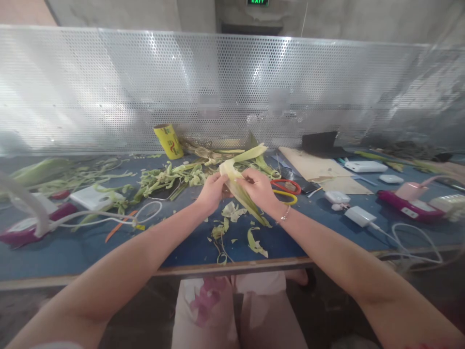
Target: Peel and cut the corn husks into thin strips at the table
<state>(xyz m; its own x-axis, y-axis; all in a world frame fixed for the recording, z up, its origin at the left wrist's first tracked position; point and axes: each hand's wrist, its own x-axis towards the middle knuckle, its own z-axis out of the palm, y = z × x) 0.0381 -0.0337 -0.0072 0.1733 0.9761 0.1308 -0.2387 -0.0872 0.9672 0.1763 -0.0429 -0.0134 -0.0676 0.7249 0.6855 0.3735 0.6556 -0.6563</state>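
Note:
In the middle of the head view, a folded pale green leaf strip (229, 170), much like corn husk, is held above the table by both hands. My left hand (213, 191) pinches it from the left side, fingers closed. From the right, my right hand (257, 186) grips the same piece with thumb and fingers together. One end of the leaf points up and right, and another hangs below the hands. Torn leaf scraps (257, 242) lie on the blue table below. Just right of my right hand are scissors with red and yellow handles (286, 196).
Wilted greens (163, 182) are heaped behind the hands near a yellow tube (169, 141). A perforated metal screen (232, 87) borders the table's far side. Purple power strips (410, 206), white cables (417, 237), a white charger (359, 216) and cardboard (312, 165) lie around.

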